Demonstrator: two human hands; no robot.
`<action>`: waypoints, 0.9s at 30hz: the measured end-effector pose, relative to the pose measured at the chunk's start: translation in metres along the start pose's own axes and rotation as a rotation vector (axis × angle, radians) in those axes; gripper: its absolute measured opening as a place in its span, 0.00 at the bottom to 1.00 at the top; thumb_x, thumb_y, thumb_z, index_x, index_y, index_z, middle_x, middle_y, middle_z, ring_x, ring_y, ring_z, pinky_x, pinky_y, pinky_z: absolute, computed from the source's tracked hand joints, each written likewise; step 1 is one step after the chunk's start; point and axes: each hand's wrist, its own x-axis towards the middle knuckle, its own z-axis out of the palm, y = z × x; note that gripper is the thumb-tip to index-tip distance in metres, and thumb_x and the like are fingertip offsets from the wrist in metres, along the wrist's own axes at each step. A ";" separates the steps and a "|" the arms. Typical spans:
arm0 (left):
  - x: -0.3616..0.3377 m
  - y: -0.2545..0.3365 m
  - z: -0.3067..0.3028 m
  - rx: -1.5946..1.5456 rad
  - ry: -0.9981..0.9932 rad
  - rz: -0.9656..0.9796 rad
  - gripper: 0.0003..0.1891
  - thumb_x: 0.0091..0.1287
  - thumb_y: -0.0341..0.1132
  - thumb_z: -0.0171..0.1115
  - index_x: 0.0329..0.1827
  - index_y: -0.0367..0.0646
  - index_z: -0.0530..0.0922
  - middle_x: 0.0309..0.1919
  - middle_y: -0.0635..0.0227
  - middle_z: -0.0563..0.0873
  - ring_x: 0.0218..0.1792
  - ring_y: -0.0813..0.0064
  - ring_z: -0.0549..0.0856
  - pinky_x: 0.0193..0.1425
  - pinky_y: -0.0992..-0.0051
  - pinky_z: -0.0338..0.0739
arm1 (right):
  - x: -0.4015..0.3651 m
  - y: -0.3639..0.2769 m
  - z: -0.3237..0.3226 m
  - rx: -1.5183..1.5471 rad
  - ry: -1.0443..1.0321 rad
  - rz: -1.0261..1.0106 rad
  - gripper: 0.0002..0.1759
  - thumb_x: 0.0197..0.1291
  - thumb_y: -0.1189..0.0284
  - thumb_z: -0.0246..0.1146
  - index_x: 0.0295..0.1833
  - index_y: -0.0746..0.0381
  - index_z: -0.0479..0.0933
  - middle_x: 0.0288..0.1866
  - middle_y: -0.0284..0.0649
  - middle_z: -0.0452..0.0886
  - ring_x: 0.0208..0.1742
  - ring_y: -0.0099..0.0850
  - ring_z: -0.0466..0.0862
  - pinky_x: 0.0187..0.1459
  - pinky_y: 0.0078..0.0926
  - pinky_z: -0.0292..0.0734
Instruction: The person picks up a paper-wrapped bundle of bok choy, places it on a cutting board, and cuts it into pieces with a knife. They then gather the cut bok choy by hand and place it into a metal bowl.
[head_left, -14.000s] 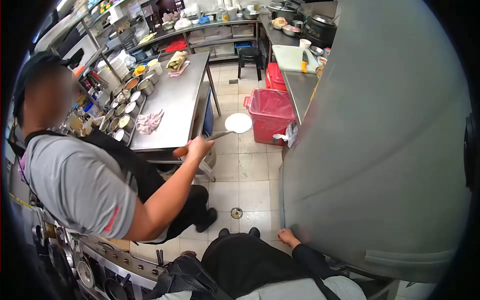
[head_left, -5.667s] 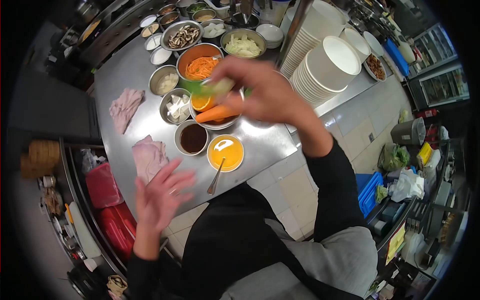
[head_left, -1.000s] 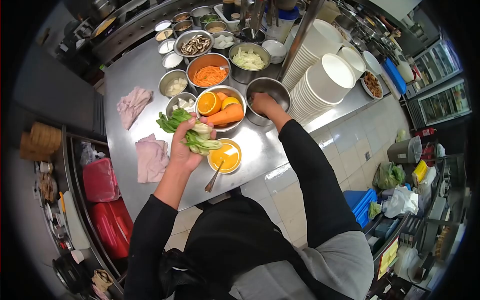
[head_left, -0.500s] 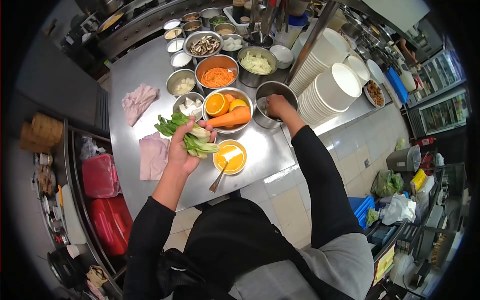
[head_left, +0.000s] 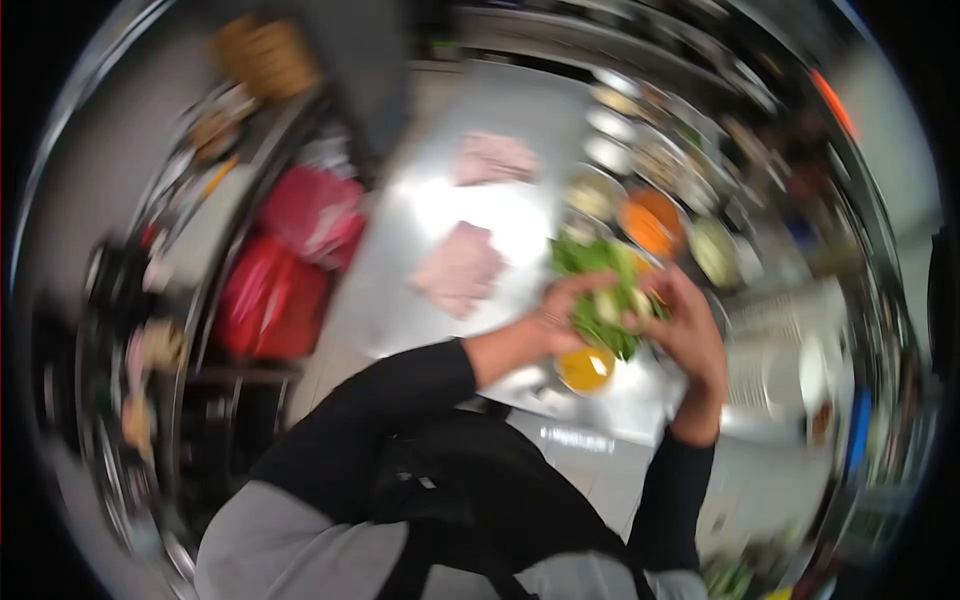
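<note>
Frame blurred. Leafy greens (head_left: 598,290) gripped by left hand (head_left: 558,318) and right hand (head_left: 692,335), both closed on bunch, over tabletop (head_left: 440,200) nr sauce bowl (head_left: 585,368). Prob. light, limp, bruisable; best held at stem base.

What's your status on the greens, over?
Left hand and right hand both closed on leafy greens. Bunch held over steel table, by yellow bowl. Frame blurred.

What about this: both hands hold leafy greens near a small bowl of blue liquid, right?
Not quite. The head view shows the small bowl holds orange-yellow liquid, not blue. The left hand and right hand both hold the leafy greens near it.
</note>
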 end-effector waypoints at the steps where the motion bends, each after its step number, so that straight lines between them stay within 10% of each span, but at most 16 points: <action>1: -0.003 0.006 -0.018 0.055 -0.103 0.020 0.28 0.69 0.47 0.71 0.66 0.40 0.78 0.57 0.60 0.86 0.56 0.65 0.88 0.65 0.62 0.83 | 0.009 -0.005 0.019 0.086 -0.015 0.042 0.21 0.57 0.77 0.78 0.52 0.64 0.77 0.48 0.33 0.82 0.51 0.24 0.83 0.53 0.26 0.81; 4: -0.041 0.034 -0.026 0.105 -0.062 0.267 0.19 0.70 0.39 0.72 0.57 0.38 0.82 0.48 0.65 0.90 0.39 0.78 0.89 0.46 0.73 0.87 | 0.042 0.000 0.069 0.030 -0.063 0.082 0.20 0.59 0.77 0.77 0.54 0.67 0.77 0.49 0.36 0.83 0.50 0.26 0.84 0.54 0.27 0.82; 16: -0.298 0.082 -0.064 0.096 0.047 0.899 0.28 0.72 0.41 0.72 0.72 0.49 0.73 0.59 0.67 0.86 0.58 0.69 0.87 0.63 0.61 0.84 | 0.097 -0.047 0.345 -0.202 -0.084 -0.444 0.11 0.61 0.75 0.75 0.36 0.67 0.79 0.32 0.37 0.84 0.33 0.23 0.78 0.39 0.24 0.77; 22: -0.456 0.106 -0.124 -0.129 0.223 1.204 0.21 0.69 0.38 0.73 0.65 0.57 0.80 0.54 0.72 0.87 0.56 0.72 0.86 0.64 0.62 0.82 | 0.068 -0.106 0.527 -0.539 -0.329 -1.016 0.08 0.66 0.78 0.62 0.48 0.62 0.85 0.47 0.47 0.88 0.51 0.45 0.86 0.56 0.43 0.75; 27: -0.596 0.097 -0.143 -0.122 0.287 1.326 0.21 0.69 0.37 0.71 0.64 0.56 0.80 0.55 0.71 0.87 0.56 0.69 0.87 0.64 0.59 0.83 | 0.045 -0.117 0.657 -0.074 -0.541 -0.564 0.08 0.66 0.78 0.64 0.48 0.62 0.85 0.50 0.47 0.87 0.53 0.43 0.85 0.62 0.41 0.70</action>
